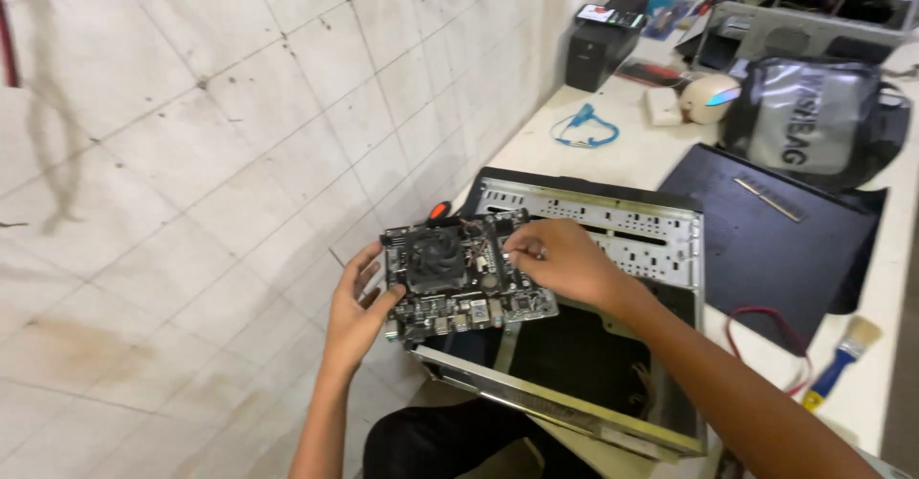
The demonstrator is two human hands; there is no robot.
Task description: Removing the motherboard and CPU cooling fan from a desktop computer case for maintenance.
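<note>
Big tiled wall point(191, 154) fills the left side. Pale workbench point(632, 154) runs along it to the right. On the bench sits an open computer case point(613, 240), side panel off, metal frame showing, dark inside. Just right of the case, a flat black panel point(766, 240) with a thin strip lying on it. Behind that, a clear bag point(814, 115) with dark trim. A small black box point(598, 44) stands far back by the wall. A blue coiled strap point(586, 127) lies on the bench between that box and the case. A paintbrush with blue handle point(840, 356) sits at the right edge, red cable point(766, 331) looping near it.

I hold the motherboard point(464, 273) over the near-left corner of the case, tilted a bit, fan cooler point(436, 254) facing up. My left hand point(356, 311) comes up from below, forearm nearly vertical, thumb pressed on the board's left edge, fingers curled under and behind it, so gripping the board. My right hand point(560, 261) reaches in from the right, forearm slanting across the case, wrist bent down, fingertips pinched together on the board's top right area. Can't tell whether they pinch a small part or just press. An orange screwdriver handle point(438, 209) pokes out just behind the board.
</note>
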